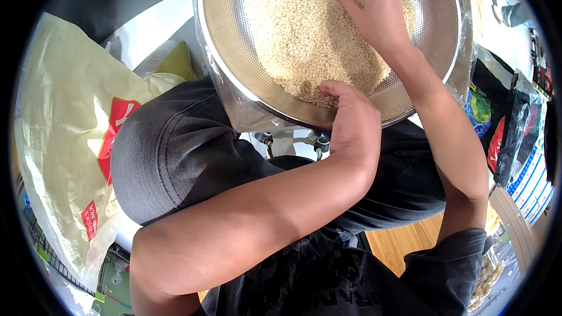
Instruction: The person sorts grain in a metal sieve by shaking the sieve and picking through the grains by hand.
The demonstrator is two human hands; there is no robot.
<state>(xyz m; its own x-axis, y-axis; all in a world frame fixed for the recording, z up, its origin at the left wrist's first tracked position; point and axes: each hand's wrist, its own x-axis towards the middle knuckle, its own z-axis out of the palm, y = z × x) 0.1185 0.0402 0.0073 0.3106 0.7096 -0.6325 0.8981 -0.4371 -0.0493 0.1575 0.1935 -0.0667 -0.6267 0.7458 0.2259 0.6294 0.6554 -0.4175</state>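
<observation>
A round perforated metal sieve [228, 29] holds a broad heap of small pale-tan grains [293, 29]. My left hand [357, 117] is at the near side of the sieve, fingers curled and fingertips close together at the heap's edge. Whether anything is between those fingertips I cannot make out. Over the far right part of the grain hovers my right hand [377, 9], its thumb and forefinger drawn into a pinch. What the pinch holds, if anything, is too small to tell. Shadows of the hands fall on the grain.
Clear plastic [257, 118] shows around the sieve's outside, above my knees [164, 146]. To the left stands a large pale yellow bag [64, 111] with red labels. Dark and printed packages [521, 123] are at the right. Wooden flooring [404, 243] shows below.
</observation>
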